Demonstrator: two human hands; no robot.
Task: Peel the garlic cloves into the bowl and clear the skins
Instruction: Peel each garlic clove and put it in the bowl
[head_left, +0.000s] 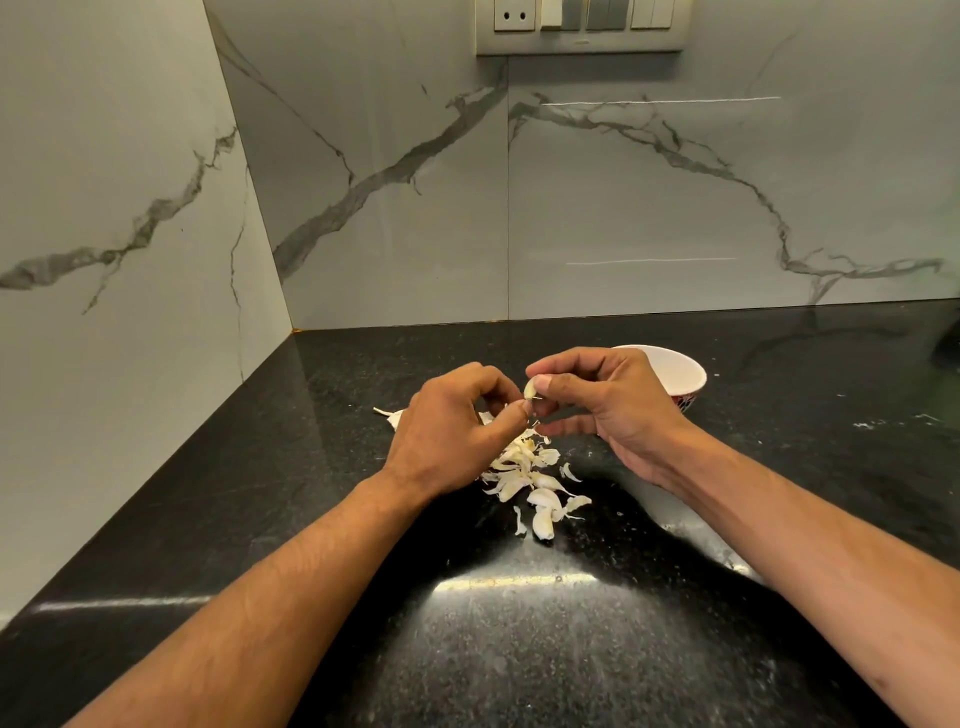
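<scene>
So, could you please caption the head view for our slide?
Both hands peel a pale garlic clove above loose papery skins on black granite, white bowl behind.

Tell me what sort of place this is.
Most likely a home kitchen corner. A polished black stone counter meets marble-look wall panels, a switch and socket plate sits above, and garlic skins lie beside a white bowl.

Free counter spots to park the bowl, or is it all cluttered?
Bare counter left of the left hand up to the wall corner; also right of the bowl. Crowded: skins pile below the hands, where the right hand pinches a clove.
</scene>
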